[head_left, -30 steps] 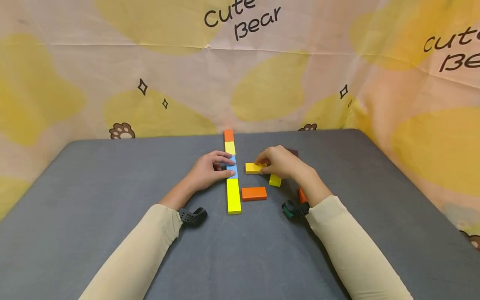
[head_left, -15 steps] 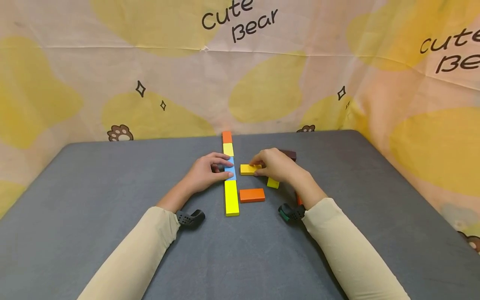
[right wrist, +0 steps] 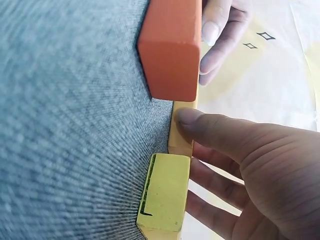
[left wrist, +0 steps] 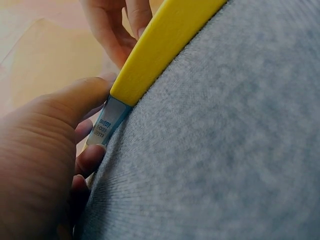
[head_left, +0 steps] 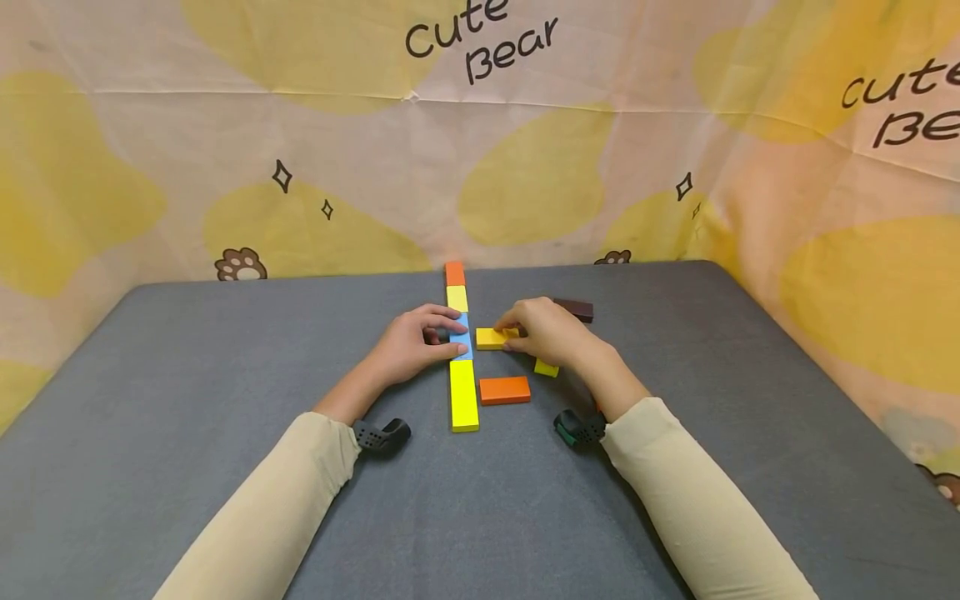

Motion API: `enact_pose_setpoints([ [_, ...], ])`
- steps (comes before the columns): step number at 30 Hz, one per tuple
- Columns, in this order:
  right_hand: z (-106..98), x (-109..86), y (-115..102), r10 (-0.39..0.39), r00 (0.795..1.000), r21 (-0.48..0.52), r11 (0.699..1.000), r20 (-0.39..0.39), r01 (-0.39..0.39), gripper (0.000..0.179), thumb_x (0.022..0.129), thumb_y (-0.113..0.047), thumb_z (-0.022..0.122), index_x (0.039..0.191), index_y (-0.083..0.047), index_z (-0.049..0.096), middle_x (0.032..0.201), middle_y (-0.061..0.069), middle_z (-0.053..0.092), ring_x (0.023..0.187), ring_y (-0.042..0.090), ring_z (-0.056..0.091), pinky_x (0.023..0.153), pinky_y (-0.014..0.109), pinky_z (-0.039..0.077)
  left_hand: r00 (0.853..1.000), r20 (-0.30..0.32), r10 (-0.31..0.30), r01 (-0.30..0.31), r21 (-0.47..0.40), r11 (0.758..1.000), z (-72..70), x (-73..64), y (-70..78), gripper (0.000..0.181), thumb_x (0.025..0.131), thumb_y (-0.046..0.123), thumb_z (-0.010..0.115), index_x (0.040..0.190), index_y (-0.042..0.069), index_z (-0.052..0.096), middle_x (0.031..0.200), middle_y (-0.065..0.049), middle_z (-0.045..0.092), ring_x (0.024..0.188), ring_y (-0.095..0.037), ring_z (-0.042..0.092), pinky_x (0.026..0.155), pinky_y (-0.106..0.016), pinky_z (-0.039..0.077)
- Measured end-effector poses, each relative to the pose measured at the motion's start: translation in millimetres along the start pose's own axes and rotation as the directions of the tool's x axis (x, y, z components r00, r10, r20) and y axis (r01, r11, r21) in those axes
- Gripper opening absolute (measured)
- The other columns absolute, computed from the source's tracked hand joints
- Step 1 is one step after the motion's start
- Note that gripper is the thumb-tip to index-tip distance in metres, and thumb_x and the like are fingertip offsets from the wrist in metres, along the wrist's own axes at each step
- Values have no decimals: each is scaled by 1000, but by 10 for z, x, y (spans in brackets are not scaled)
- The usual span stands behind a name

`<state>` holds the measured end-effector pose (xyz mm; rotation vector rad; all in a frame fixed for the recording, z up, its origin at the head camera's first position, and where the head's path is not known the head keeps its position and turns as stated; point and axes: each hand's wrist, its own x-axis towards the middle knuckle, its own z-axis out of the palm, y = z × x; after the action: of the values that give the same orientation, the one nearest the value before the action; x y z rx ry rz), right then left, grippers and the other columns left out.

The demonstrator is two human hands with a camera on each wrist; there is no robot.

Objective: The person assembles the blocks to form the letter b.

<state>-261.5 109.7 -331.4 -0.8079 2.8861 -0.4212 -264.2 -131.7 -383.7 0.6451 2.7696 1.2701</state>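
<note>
In the head view, a row of blocks runs away from the person: a long yellow block (head_left: 464, 398), a blue block (head_left: 463, 340), a light yellow block (head_left: 457, 299) and an orange block (head_left: 454, 273) at the far end. The left hand (head_left: 405, 346) holds the blue block from the left, thumb near its front end. Printed marks show on the blue side in the left wrist view. Just right of the row, the right hand (head_left: 551, 333) pinches another yellow block (head_left: 487, 339) between thumb and fingers. This block lies crosswise, a narrow gap from the blue one; its right end is partly hidden.
An orange block (head_left: 505, 391) lies right of the long yellow block. A yellow block (head_left: 546, 368) sits partly hidden under the right hand, and a dark brown block (head_left: 576, 311) lies behind it. The grey table (head_left: 225, 375) meets a patterned cloth backdrop (head_left: 525, 183).
The right hand has slid its yellow block left, closer to the blue block. More of the dark brown block shows behind it. The left hand stays on the blue block.
</note>
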Motion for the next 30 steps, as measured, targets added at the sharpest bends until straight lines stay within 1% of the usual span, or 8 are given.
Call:
enact_pose_setpoints([
  [12,52,39,-4,-33,999,7,999,-25,33,34,92,-20,75,125,-13,73,118,5,73,105,21,66,95,37,55,1000,-1,2,-2,3,1000,-3,6,-7,32,88,29,80,117,16,76,139,0,61,92,-19,60,85,-32,49],
  [19,71,49,-14,-24,999,12,1000,-27,24,35,92,-21,76,126,-13,73,119,5,73,106,21,65,97,37,54,1000,6,-5,5,-9,1000,-12,-11,14,32,88,29,80,117,16,76,139,0,61,91,-19,60,84,-32,49],
  [30,87,56,-8,-9,999,15,1000,-31,10,34,93,-20,75,126,-14,73,117,4,73,102,21,65,95,37,55,1000,3,-6,6,-7,1000,1,-2,9,33,88,30,80,118,16,76,139,-1,61,92,-19,60,85,-32,49],
])
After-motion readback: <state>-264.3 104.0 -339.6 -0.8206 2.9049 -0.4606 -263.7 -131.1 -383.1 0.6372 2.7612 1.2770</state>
